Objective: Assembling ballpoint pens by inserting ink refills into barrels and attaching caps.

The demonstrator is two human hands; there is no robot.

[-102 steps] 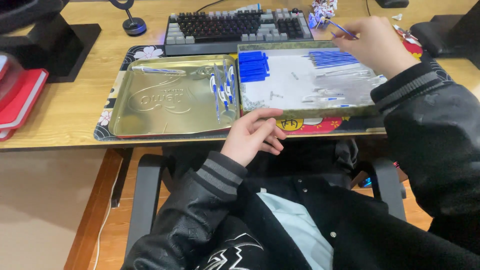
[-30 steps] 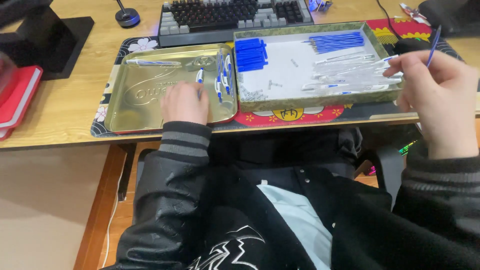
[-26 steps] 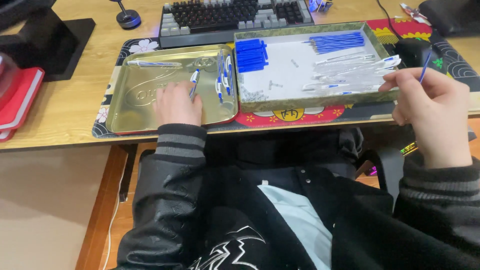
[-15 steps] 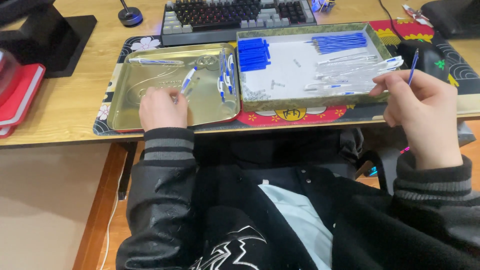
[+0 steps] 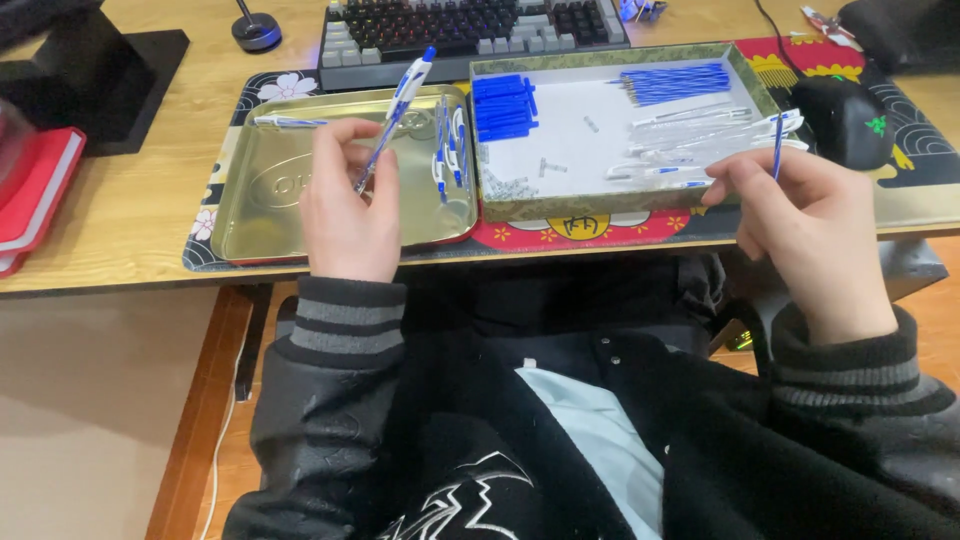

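Two hands closed: left (image 5: 350, 205) on white-blue pen (image 5: 393, 118), right (image 5: 810, 225) on blue refill (image 5: 778, 145).

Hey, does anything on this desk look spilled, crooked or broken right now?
Nothing stands out. Pen parts lie sorted in the grey tray, finished pens in the gold tin; the left hand holds a pen, the right hand a blue refill.
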